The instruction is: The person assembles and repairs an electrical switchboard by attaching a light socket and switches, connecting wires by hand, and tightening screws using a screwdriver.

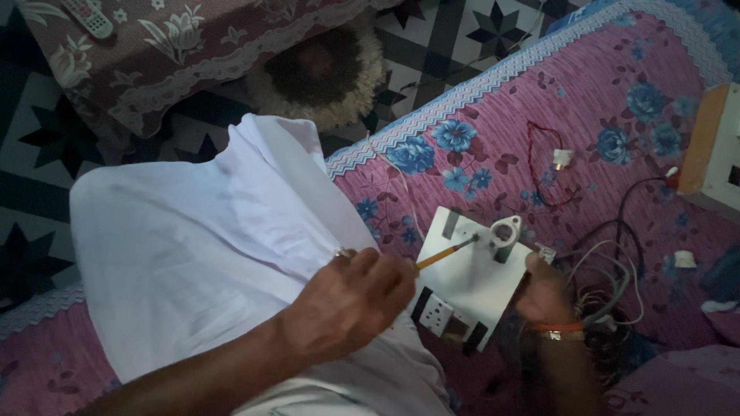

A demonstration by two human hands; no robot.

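My left hand (351,302), with a ring on one finger, is shut on a thin orange-handled screwdriver (439,254). Its metal tip touches a white electrical board (478,281) near a round white lamp holder (505,229). The board lies tilted on the bedspread, with a white socket (436,314) and dark switches along its near edge. My right hand (543,289), with an orange band at the wrist, grips the board's right edge. A white cloth (208,246) covers my lap to the left of the board.
A pink flowered bedspread (601,92) lies under everything. Loose white and black wires (609,262) tangle right of the board, and a red wire with a small white fitting (561,158) lies behind it. A second white board (721,146) is at the right edge. A remote control (89,15) rests at top left.
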